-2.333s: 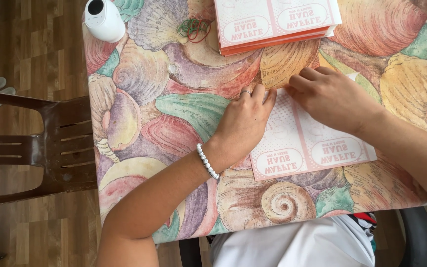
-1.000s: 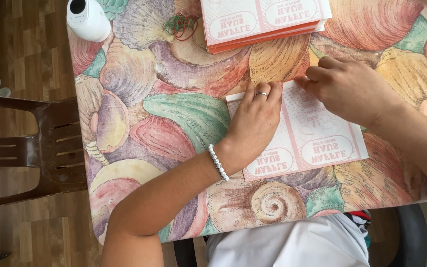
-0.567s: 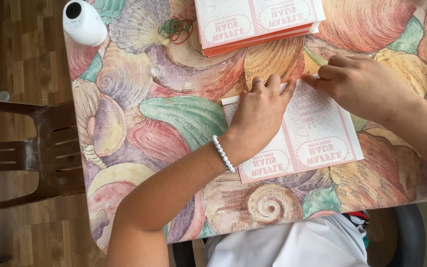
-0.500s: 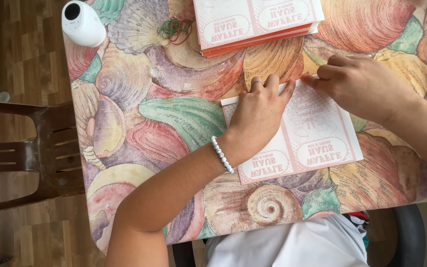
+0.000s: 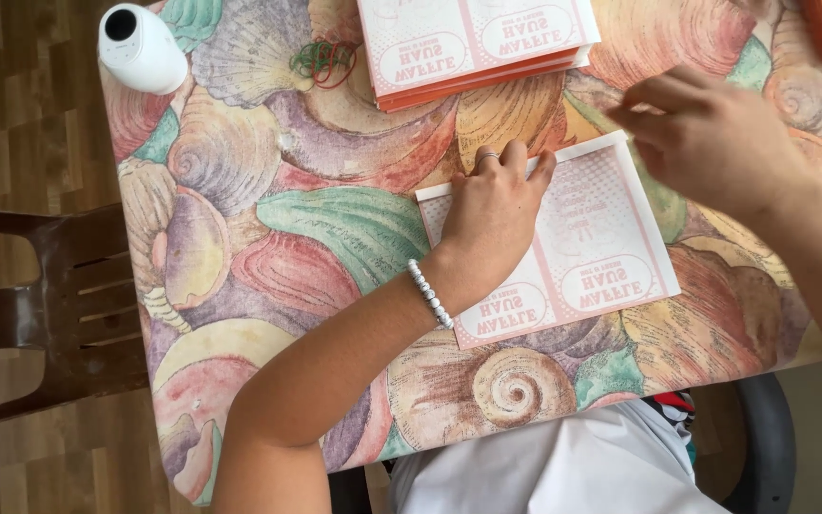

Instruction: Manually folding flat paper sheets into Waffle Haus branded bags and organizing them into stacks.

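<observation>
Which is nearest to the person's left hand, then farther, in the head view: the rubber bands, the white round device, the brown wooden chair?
From the left hand:
1. Green and red rubber bands, up and left on the table.
2. White round device, at the table's far left corner.
3. Brown wooden chair, off the table, far left.

head view: single camera | looks steeply down from above the seated person | close over the surface | floor and chair at left
</observation>
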